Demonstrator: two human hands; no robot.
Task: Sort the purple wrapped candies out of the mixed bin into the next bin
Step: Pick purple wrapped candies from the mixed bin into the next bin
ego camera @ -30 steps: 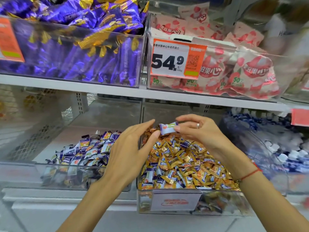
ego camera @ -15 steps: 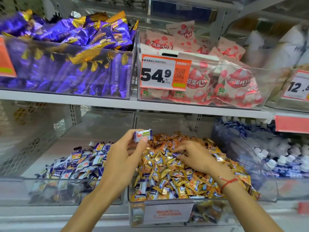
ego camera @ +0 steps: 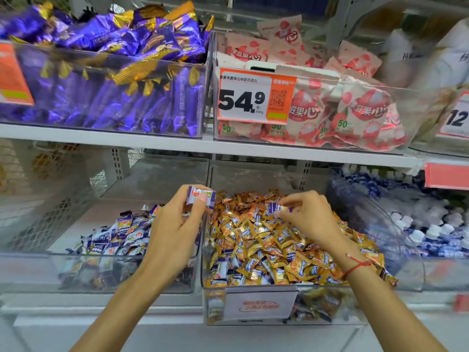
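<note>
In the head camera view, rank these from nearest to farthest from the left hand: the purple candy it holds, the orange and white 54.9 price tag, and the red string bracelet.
1. The purple and white wrapped candy, pinched at the left hand's fingertips.
2. The red string bracelet, to the right on the other wrist, over the mixed bin.
3. The orange and white 54.9 price tag, up on the upper shelf's bin front.

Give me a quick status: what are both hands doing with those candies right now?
Left hand pinches a purple-and-white wrapped candy above the bins' divider. Right hand pinches another purple wrapped candy on the orange pile in the clear mixed bin. Nothing in the way.
</note>
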